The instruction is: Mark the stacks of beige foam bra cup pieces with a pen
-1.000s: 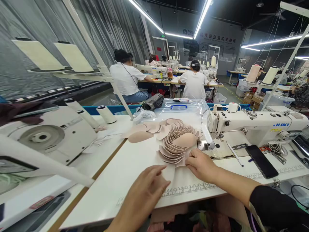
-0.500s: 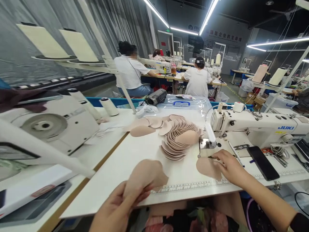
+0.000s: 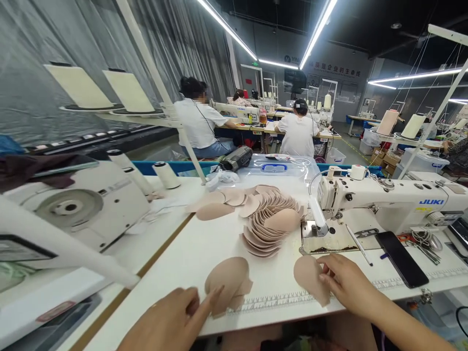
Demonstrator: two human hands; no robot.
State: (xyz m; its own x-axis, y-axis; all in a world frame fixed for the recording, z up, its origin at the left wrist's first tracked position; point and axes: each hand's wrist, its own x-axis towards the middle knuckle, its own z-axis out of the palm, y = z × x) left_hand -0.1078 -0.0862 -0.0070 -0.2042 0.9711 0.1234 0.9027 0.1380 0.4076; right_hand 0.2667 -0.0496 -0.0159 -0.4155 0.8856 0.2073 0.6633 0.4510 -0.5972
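Note:
My left hand point(image 3: 171, 312) is over a pair of overlapping beige oval fabric pieces point(image 3: 228, 278) lying on the white table near its front edge. One finger stretches onto them, and the fingers are apart rather than gripping. At the front of the sewing machine, my right hand point(image 3: 343, 280) pinches the right edge of another beige oval fabric piece point(image 3: 307, 275), which lies mostly flat. Farther back, many similar pieces form a fanned, overlapping pile point(image 3: 265, 236), with one loose oval piece point(image 3: 281, 220) on top.
A white JUKI sewing machine point(image 3: 395, 200) stands on the right. Before it lie a white pen point(image 3: 359, 245), thread snips point(image 3: 366, 233) and a black phone point(image 3: 402, 259). A clear plastic box point(image 3: 285, 170) is behind the pile. Thread cones point(image 3: 166, 175) and another machine point(image 3: 73, 204) occupy the left.
My left hand has lowered its fabric pieces onto the table and loosened its grip. My right hand still pinches its piece, now lower in the picture. The view has tilted slightly up.

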